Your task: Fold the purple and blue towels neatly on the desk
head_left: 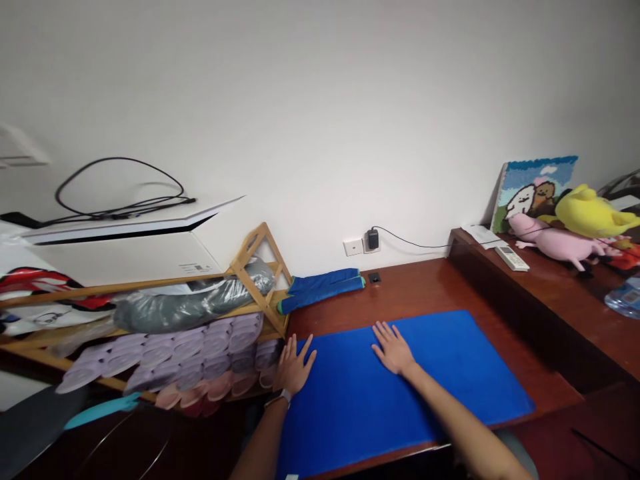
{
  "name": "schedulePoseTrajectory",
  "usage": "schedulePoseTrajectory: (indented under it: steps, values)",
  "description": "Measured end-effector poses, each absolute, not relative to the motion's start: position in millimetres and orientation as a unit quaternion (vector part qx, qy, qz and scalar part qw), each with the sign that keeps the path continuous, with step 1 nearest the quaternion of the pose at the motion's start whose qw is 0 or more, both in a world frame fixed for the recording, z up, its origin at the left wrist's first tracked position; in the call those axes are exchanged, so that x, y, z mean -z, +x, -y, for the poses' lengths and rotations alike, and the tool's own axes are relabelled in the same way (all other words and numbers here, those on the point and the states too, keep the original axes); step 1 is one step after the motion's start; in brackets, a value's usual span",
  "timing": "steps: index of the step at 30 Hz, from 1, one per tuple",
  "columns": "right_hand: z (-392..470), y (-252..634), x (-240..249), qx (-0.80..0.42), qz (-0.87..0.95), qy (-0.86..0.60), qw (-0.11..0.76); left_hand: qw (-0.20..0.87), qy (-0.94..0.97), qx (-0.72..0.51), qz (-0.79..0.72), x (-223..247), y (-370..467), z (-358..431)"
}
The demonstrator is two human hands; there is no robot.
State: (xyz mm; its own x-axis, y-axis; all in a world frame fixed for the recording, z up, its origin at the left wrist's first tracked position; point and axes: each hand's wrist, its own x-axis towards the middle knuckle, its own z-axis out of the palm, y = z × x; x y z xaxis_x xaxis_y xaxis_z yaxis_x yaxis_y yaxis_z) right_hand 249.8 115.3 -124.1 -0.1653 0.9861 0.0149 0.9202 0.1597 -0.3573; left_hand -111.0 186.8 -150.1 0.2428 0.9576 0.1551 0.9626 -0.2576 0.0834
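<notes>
In the head view, a flat, rectangular blue mat [360,407] lies at lower centre on a reddish-brown wooden desk [425,287]. The left hand [294,367], fingers spread, is at its upper-left edge; the right hand [393,350], also spread, rests on its upper middle.

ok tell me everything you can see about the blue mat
The blue mat is a plain, bright blue, roughly rectangular sheet, smooth and matte; whether it is cloth, foam or rubber cannot be told. It lies flat on the reddish-brown desk, with a small white patch at its near left corner. The right hand rests palm down on its far half, fingers spread, and the left hand lies at its far left corner.
</notes>
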Motion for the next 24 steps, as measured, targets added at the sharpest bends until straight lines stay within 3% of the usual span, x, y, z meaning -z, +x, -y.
schedulePoseTrajectory:
  steps: [7,10,24]
  values:
    - [-87.1,472.8,147.1,-0.093,0.582,-0.805,0.072,0.021,-0.787,0.091,0.61,151.0,-112.0,-188.8]
    - [-75.8,529.5,158.9,-0.079,0.547,-0.831,0.06,0.027,-0.791,0.082,0.606,151.5,-113.5,-190.1]
    - [-77.4,547.5,160.7,-0.134,0.533,-0.827,0.117,-0.031,-0.778,-0.019,0.628,149.3,-116.8,-205.7]
